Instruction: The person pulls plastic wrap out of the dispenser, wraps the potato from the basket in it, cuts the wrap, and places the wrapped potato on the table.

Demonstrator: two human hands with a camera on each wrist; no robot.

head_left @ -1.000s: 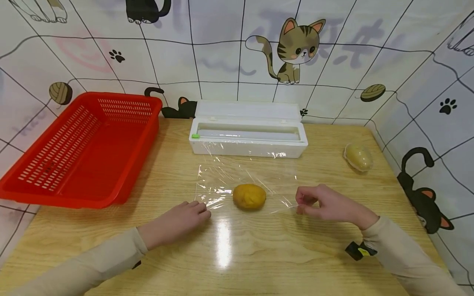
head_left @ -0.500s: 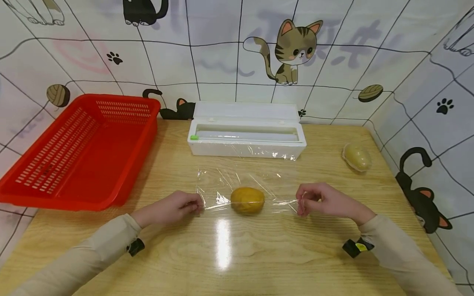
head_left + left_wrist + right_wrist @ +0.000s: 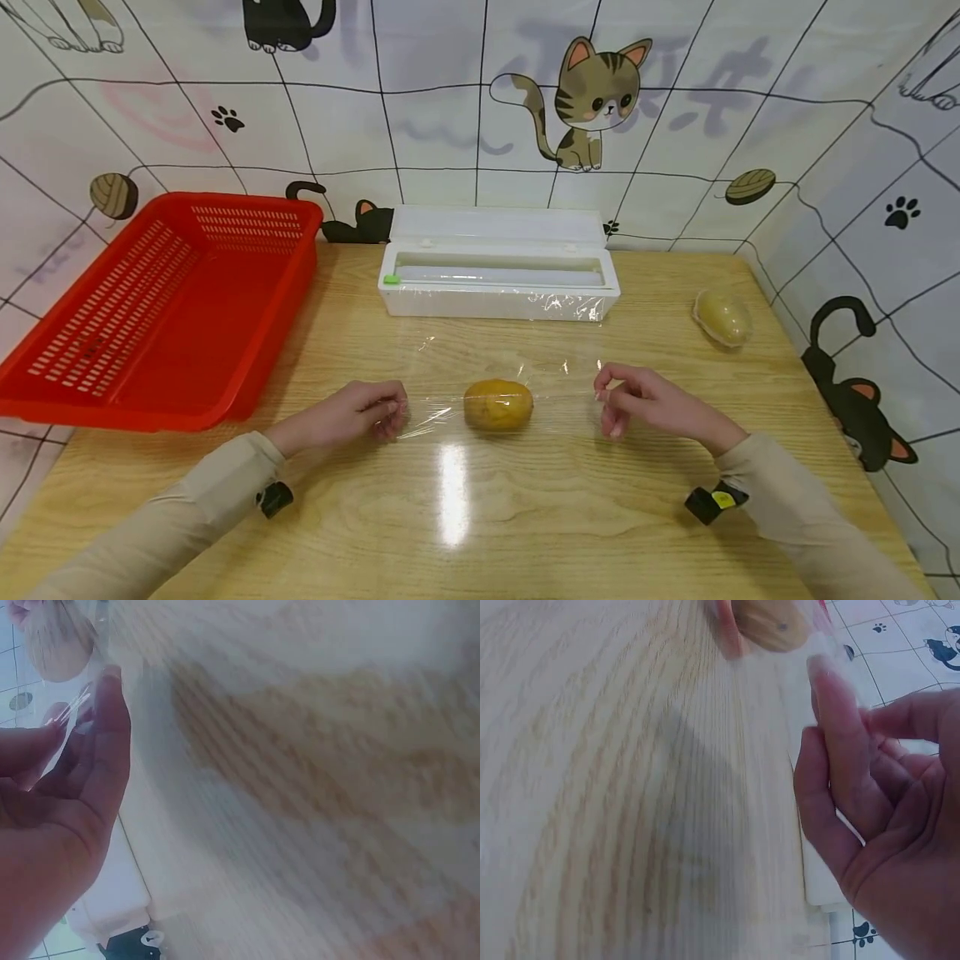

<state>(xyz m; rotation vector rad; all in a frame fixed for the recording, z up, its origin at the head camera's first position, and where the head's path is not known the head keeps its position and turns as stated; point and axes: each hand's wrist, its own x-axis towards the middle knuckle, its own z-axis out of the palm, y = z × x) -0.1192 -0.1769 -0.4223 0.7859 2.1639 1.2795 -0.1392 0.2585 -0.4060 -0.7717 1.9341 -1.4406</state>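
A yellow, oval piece of produce [image 3: 498,405], its exact kind unclear, sits mid-table with clear cling film [image 3: 435,414] stretched across it. My left hand [image 3: 360,412] pinches the film's left corner; in the left wrist view, the film [image 3: 71,709] shines between thumb and fingers. On the other side, my right hand [image 3: 652,404] pinches the right corner between thumb and forefinger, and its other fingers curl below. The right wrist view shows thumb and forefinger of the hand [image 3: 885,787] meeting, with the produce [image 3: 769,622] beyond them.
Behind the film stands a white cling film dispenser [image 3: 495,302], lid up, with a green slider [image 3: 392,280] at its left. A red plastic basket [image 3: 187,417] is at the left. A film-wrapped yellow oval piece [image 3: 722,317] lies at the right, near the cat-print wall covering [image 3: 435,125].
My left hand has gone from lying by the film's left corner to pinching it. The film's near edge has risen and been drawn over the produce. My right hand keeps its pinch.
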